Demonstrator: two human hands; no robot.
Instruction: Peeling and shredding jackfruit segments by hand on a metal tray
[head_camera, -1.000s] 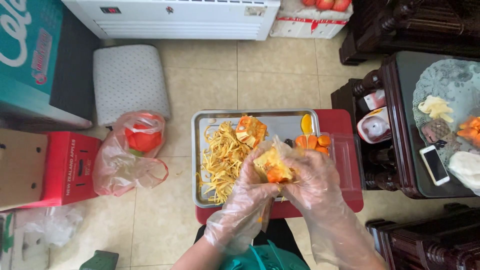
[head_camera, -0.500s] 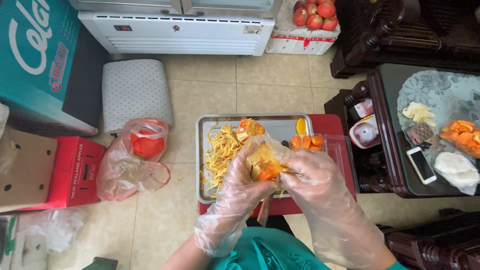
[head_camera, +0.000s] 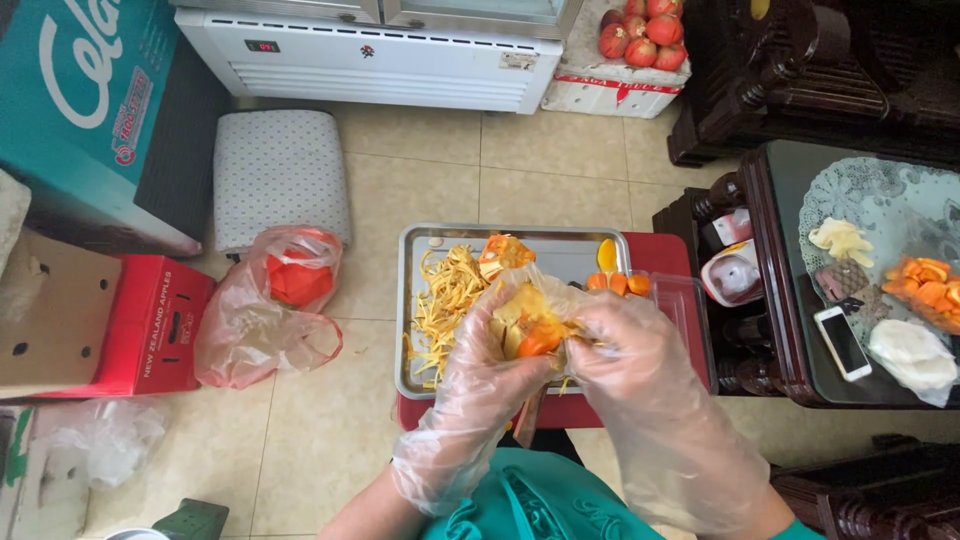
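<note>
Both my hands wear loose clear plastic gloves. My left hand (head_camera: 478, 385) cups a chunk of yellow-and-orange fruit (head_camera: 525, 328) from below and the left. My right hand (head_camera: 628, 345) grips the same chunk from the right, fingers pressed into its flesh. The fruit is held over a steel tray (head_camera: 575, 252) that rests on a red stool (head_camera: 668, 258). On the tray lies a heap of yellow fibrous strips (head_camera: 448, 298) and several orange pods (head_camera: 615, 281).
A pink plastic bag (head_camera: 270, 305) lies on the tiled floor to the left, beside a red carton (head_camera: 150, 330). A dark wooden table (head_camera: 790, 300) to the right carries a phone (head_camera: 841, 342) and orange fruit pieces (head_camera: 928, 290). Red fruits (head_camera: 640, 35) sit at the back.
My hands stay on the fruit chunk and work it slightly over the tray. The view has shifted a little, showing more of the back.
</note>
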